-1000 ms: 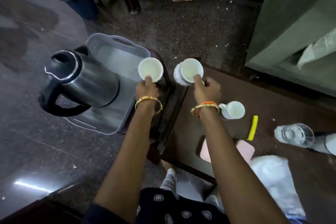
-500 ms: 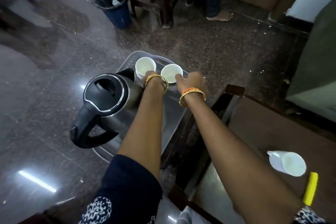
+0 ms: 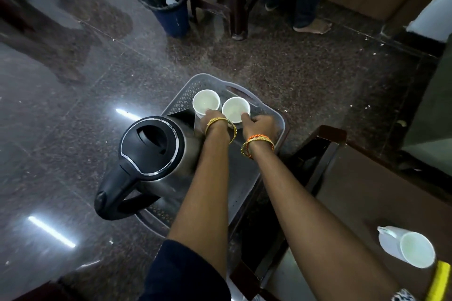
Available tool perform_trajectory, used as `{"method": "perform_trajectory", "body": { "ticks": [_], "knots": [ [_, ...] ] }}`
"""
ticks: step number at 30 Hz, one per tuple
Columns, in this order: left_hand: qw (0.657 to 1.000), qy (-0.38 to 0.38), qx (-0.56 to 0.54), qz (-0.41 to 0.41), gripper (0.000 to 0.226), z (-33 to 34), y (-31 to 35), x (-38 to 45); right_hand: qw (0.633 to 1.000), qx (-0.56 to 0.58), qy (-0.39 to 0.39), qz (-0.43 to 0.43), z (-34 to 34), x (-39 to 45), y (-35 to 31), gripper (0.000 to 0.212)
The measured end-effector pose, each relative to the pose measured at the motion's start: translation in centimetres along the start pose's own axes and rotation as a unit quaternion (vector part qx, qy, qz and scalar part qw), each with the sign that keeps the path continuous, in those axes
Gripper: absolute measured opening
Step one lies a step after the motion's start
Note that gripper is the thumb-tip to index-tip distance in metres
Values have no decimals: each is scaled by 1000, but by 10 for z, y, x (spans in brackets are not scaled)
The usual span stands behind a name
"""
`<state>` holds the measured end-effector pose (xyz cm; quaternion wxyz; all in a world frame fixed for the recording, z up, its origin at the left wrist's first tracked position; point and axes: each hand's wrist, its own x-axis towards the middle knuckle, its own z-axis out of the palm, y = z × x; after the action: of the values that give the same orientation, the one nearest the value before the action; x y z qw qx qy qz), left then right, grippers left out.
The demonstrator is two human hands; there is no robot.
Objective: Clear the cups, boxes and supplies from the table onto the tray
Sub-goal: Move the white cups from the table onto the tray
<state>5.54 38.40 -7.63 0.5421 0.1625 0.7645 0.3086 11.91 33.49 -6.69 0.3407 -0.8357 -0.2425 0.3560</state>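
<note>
Setting two cups on the tray [image 3: 276, 115]: left hand [image 3: 210, 117] and right hand [image 3: 261, 123] each grip one; release, then fetch the bench cup [image 3: 407, 245].

No readable text, label or number anywhere

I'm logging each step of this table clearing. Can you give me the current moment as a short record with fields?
tray: grey tray, perforated, beside the table
on tray: kettle, two white cups side by side at the far end
left hand: grip on left cup
right hand: grip on right cup
on table: third cup, lying on its side; yellow item next to it
floor: blue bin, far off
progress: two cups at the tray, third not yet cleared
</note>
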Motion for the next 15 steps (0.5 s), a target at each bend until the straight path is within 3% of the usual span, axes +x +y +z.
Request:
{"method": "perform_trajectory", "body": {
  "ticks": [6, 15],
  "knots": [
    [987, 131, -76, 55, 43, 0, 9, -7, 998, 36, -41, 2, 15, 2, -1, 44],
    [979, 148, -106, 86, 39, 2, 4, -11, 996, 72, -56, 8, 12, 0, 6, 49]
  ]
}}
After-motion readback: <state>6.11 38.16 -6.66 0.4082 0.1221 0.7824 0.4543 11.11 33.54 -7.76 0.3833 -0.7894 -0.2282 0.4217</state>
